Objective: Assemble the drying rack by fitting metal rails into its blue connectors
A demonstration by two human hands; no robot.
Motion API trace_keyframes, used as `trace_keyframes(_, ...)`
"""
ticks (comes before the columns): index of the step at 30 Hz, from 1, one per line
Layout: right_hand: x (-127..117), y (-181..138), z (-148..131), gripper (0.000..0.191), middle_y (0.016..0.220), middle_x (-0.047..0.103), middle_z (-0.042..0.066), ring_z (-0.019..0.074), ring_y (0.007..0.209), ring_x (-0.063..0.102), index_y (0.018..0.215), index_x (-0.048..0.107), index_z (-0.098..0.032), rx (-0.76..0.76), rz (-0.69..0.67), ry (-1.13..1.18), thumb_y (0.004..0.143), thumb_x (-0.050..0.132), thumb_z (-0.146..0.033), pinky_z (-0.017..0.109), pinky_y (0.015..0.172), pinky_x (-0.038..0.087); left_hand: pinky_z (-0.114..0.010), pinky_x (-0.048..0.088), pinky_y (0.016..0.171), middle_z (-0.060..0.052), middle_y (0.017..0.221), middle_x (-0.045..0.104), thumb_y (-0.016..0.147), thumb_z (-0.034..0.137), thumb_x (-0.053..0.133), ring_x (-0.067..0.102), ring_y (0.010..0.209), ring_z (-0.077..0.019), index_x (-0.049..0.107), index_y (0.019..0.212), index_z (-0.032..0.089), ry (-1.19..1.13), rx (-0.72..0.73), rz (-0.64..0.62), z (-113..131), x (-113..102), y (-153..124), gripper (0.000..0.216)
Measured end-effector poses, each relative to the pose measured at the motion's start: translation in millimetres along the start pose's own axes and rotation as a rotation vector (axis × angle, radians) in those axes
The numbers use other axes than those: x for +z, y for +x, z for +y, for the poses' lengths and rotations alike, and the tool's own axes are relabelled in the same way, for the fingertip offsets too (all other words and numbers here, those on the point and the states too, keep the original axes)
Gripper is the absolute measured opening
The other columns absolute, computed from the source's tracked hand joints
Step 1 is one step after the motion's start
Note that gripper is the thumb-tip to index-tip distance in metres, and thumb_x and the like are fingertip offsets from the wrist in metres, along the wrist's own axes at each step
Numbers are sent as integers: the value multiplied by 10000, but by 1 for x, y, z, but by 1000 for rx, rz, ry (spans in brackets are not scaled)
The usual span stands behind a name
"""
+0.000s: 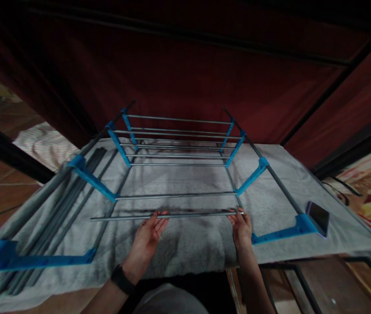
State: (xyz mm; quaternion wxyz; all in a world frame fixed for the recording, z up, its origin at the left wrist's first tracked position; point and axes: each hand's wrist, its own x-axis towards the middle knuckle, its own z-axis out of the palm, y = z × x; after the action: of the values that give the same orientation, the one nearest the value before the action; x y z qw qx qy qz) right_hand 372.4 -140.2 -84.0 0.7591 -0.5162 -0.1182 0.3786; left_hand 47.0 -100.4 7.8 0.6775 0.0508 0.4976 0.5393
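A thin grey metal rod [192, 215] lies crosswise in front of me, held in both hands. My left hand [151, 229] pinches it left of its middle, and its left end sticks out free beyond. Close to the rod's right end, my right hand [240, 222] has its fingers closed around it. Beyond them stands a rack frame with blue plastic brackets [95, 181] on grey poles. A fitted crossbar [177, 196] spans the pair of brackets just past the held rod. Nearer me, a left blue bracket [48, 261] and a right blue bracket [283, 233] have no rod between them.
Several loose grey tubes [64, 209] lie along the left on a pale cloth [185, 253]. A phone [318, 218] rests at the right beside a bracket. Dark red panels [178, 74] rise behind the rack. Striped fabric [44, 141] lies at far left.
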Motion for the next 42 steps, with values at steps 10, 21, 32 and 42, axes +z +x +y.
trace_keyframes(10,-2,1,-1,490,843,741,-12,147,734,705,1101,622,-241,-33,28,12,679,842,-358,306,748,585,-301,612,787,-93,878,755,963,73,487,756,835,-180,625,845,148,-83,135,82,44,-22,14,196)
trace_keyframes(21,-4,-2,-3,446,887,755,0,158,826,729,1100,635,-257,-20,25,4,697,819,-312,311,782,597,-290,610,792,-98,929,745,1053,289,370,727,911,-179,640,798,169,-233,201,191,88,-38,31,390)
trace_keyframes(32,-2,-5,-7,442,948,760,28,200,895,736,1150,648,-256,-2,24,-27,731,775,-319,424,875,598,-262,604,802,-47,831,738,947,75,533,739,823,-145,648,820,151,-123,147,94,43,-13,25,187)
trace_keyframes(42,0,-5,-2,348,1010,745,38,173,927,709,1049,715,-212,7,54,-34,741,779,-361,384,964,563,-306,581,852,-84,898,758,847,123,713,742,878,-193,686,813,153,-49,60,-124,-11,26,4,53)
